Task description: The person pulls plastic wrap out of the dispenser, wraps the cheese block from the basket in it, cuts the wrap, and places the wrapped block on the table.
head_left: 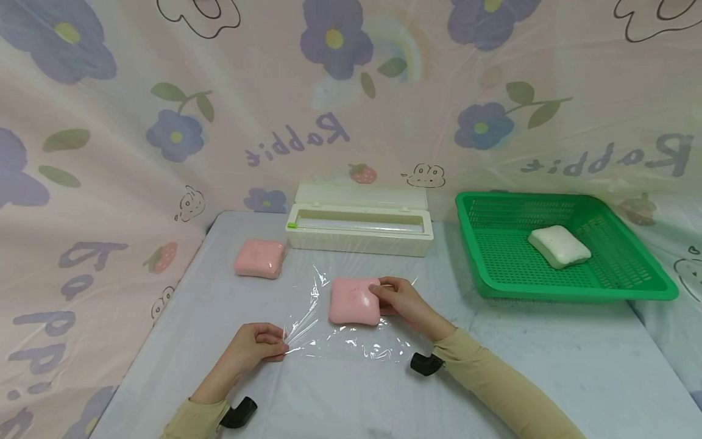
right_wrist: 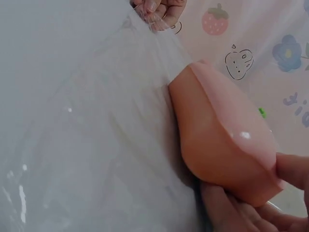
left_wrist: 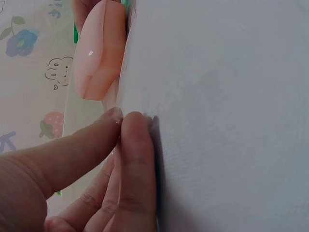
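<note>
My right hand (head_left: 404, 303) grips the right edge of a pink bar of soap (head_left: 353, 302), thumb on top and fingers at its side and underneath. The bar is over a sheet of cling film (head_left: 364, 349) that runs out from the dispenser box (head_left: 359, 242) across the table. At the near left corner of the sheet, my left hand (head_left: 249, 350) pinches the film between thumb and forefinger, drawing creases toward that corner. The left wrist view shows the pinching thumb (left_wrist: 91, 145) close to the table, with the pink bar beyond.
A second pink bar of soap (head_left: 259, 258), shiny as if wrapped, lies at the back left. At the right stands a green basket (head_left: 570, 294) with a white bar of soap (head_left: 559, 246) inside. The dispenser's lid (head_left: 362, 195) is raised, and a patterned curtain (head_left: 384, 122) hangs behind the table.
</note>
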Demonstrator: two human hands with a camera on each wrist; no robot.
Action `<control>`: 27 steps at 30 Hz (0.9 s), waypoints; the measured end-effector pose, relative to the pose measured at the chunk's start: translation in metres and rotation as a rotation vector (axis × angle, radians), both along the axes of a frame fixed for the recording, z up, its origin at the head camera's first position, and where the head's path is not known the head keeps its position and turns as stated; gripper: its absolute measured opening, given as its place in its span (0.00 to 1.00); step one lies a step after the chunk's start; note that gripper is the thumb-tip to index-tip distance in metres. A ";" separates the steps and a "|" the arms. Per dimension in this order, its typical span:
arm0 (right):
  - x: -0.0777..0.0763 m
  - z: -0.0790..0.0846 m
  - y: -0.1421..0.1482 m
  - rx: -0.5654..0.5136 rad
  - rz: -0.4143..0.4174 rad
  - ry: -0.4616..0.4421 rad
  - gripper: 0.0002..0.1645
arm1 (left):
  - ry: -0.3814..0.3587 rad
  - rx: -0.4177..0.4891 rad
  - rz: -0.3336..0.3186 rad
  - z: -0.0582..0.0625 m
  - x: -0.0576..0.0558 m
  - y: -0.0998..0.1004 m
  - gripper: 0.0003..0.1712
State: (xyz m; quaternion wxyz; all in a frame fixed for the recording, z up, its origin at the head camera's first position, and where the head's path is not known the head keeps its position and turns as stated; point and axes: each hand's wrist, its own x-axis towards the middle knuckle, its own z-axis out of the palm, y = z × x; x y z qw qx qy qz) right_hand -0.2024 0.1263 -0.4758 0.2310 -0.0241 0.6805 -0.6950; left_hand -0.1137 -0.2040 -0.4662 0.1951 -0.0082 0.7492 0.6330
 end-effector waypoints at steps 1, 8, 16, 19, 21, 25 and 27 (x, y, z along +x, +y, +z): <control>0.000 0.000 0.000 0.014 0.001 0.008 0.23 | -0.001 -0.005 -0.003 0.000 0.000 0.000 0.18; -0.006 0.007 0.004 0.216 -0.040 0.118 0.22 | -0.013 -0.022 -0.006 0.000 -0.001 -0.001 0.19; -0.012 0.005 0.006 0.319 -0.078 0.125 0.19 | -0.005 -0.037 -0.003 0.002 -0.001 -0.001 0.19; -0.014 0.004 0.010 0.298 -0.051 0.126 0.19 | -0.013 -0.025 0.001 0.002 -0.002 -0.001 0.18; -0.014 0.004 0.015 0.261 -0.022 0.110 0.19 | -0.030 -0.019 0.000 0.003 -0.002 -0.001 0.18; -0.010 0.007 0.032 0.175 0.067 0.074 0.21 | -0.067 -0.021 -0.014 0.004 -0.003 0.000 0.16; -0.007 0.009 0.042 0.136 0.115 0.071 0.21 | -0.076 -0.020 -0.031 0.004 -0.004 0.000 0.14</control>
